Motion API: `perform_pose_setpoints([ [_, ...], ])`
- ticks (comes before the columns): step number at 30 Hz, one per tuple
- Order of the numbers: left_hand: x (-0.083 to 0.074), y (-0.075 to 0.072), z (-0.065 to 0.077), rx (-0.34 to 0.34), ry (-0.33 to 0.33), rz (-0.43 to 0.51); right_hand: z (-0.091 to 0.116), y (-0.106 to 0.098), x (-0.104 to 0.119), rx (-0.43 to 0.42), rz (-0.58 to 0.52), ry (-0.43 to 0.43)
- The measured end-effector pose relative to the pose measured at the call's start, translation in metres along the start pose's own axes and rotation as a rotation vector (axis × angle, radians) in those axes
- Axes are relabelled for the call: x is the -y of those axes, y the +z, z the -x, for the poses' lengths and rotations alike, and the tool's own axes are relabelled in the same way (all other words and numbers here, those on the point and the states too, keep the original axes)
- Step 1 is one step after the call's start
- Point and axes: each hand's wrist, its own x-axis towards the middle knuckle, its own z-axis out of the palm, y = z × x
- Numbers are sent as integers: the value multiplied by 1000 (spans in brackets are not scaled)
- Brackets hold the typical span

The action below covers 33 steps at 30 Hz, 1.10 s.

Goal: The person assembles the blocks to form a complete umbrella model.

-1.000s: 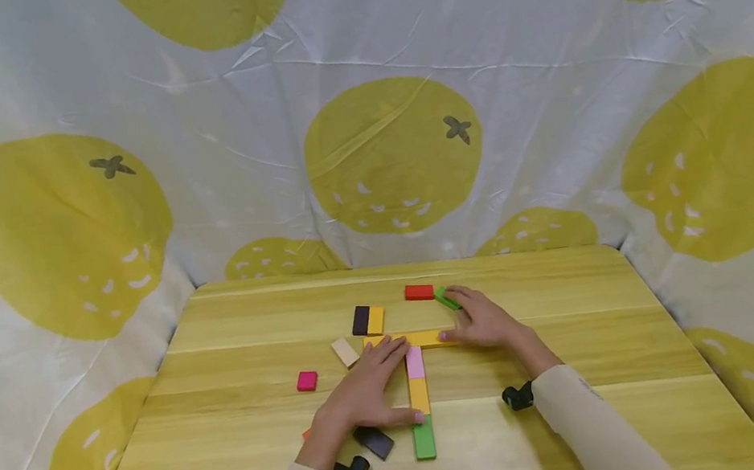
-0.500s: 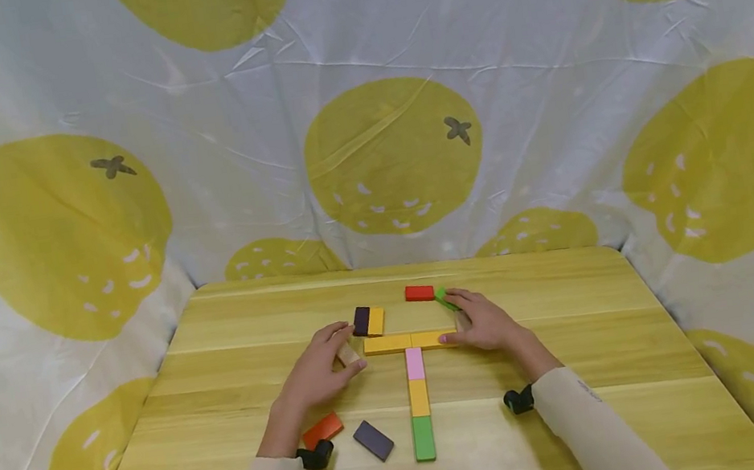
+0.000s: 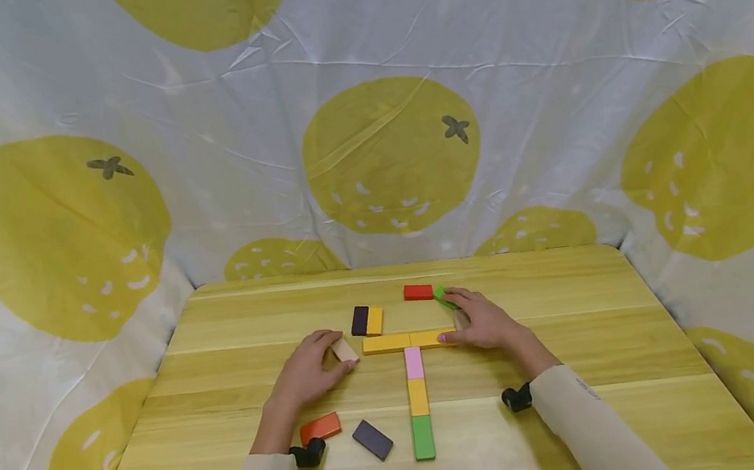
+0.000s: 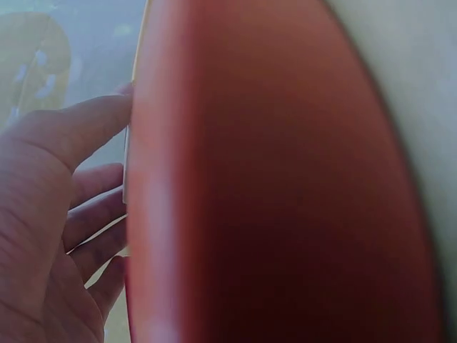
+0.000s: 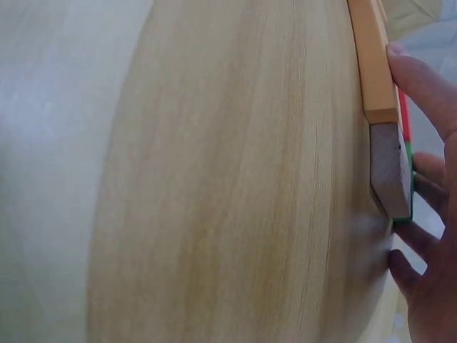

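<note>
- The cream block (image 3: 344,350) is pinched end to end by the left hand (image 3: 305,371), long axis slanting near-right.
- Farther off, the right hand (image 3: 483,321) is spread.

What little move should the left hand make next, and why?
Perhaps slide the beige rectangular block right, towards the row of two yellow rectangular blocks: the left hand holds that beige block between thumb and fingers, and a gap separates it from the row.

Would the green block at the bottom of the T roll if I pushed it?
Probably not: the green block lies flat, so it would likely slide. Pushed forward, it might nudge the yellow block touching it.
</note>
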Motion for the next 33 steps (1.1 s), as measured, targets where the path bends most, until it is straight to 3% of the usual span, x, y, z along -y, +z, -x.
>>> perform_pose_setpoints([
  [15,3,2,0,-1,0,-9,-3,0,-1,19,-12,16],
  [21,-4,1,-1,4,8,10,-1,-1,-1,19,-9,21],
  [33,-29,14,-17,85,153,-26,1,-2,3,16,-42,16],
])
